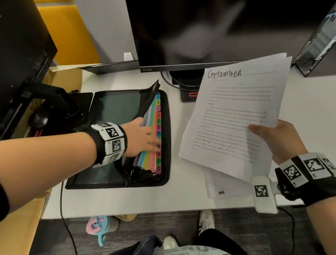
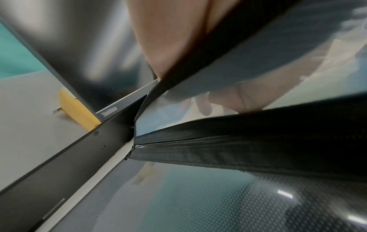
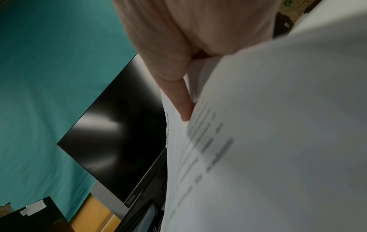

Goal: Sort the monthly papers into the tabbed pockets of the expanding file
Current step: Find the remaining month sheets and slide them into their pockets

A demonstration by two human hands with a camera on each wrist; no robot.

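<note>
Desk (image 1: 112, 198): papers (image 1: 232, 115) in right hand (image 1: 279, 139), beside file (image 1: 166, 148).

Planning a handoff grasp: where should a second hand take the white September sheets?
Judging from the pose, take the white September paper sheets at the free far-left edge near the handwritten heading, coming from the left. The right hand pinches the near-right corner, so the sheets fan upward, unsupported, away from it.

Even indoor light, glare streaks on the dark glossy monitor screen (image 1: 213, 17), wrist views blurred, wide-angle bending at edges
</note>
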